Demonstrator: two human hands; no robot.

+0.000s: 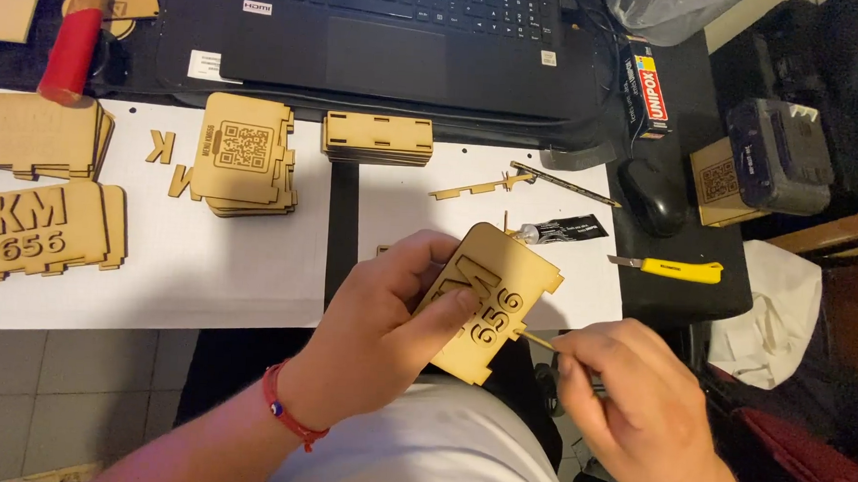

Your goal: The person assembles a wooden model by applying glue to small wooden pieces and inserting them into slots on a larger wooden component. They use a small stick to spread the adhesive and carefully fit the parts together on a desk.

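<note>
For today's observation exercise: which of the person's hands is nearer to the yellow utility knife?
Right. The right hand is just below the yellow utility knife; the left hand is farther away, holding the wooden plaque.

matt, smooth laser-cut wood panel (489, 301); white paper sheet (206, 270); glossy yellow plastic knife (678, 270).

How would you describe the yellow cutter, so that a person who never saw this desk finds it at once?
Start at the black laptop at the top of the desk, then go right to the black mouse. Just below the mouse, on the dark desk surface, lies the utility knife. It is the only bright yellow thing there, with a short metal blade pointing left.
</note>
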